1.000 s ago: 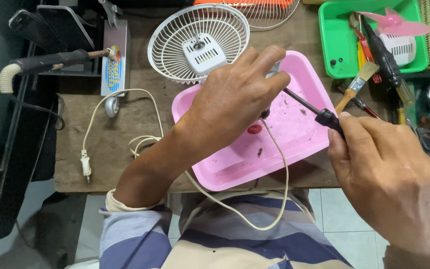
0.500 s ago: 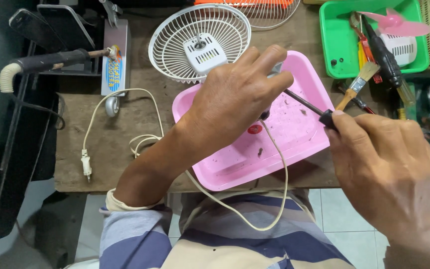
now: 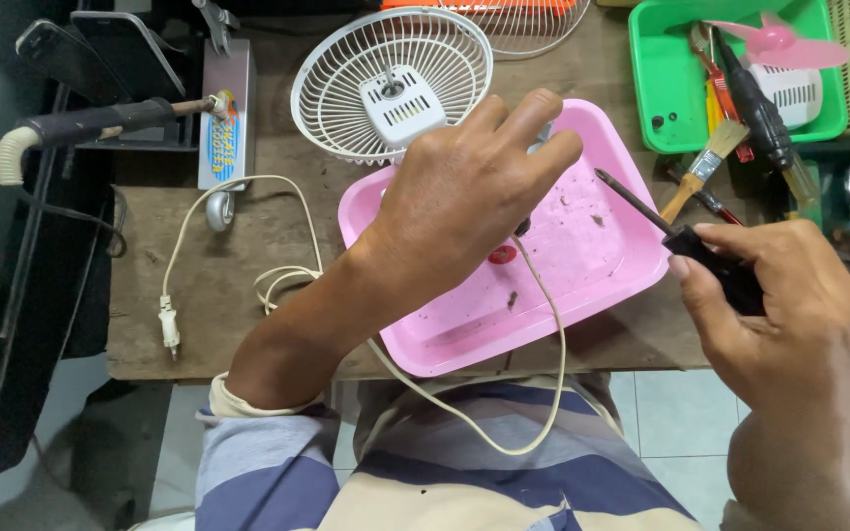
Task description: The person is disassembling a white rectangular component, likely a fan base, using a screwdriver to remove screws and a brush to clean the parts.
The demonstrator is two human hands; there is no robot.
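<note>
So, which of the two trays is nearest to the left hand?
The pink tray: the left hand hovers directly over it. The green tray sits farther away, at the table's far right.

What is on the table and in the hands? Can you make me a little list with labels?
left hand: over the pink tray, covering something small; what it holds is hidden
right hand: grips a black-handled screwdriver, tip pointing at the left hand
cord: cream, runs from under the left hand down over the lap
fan grille: white, round, behind the tray
green bin: top right, holding tools and a pink fan blade
plug: on the wooden table, at the left
</note>
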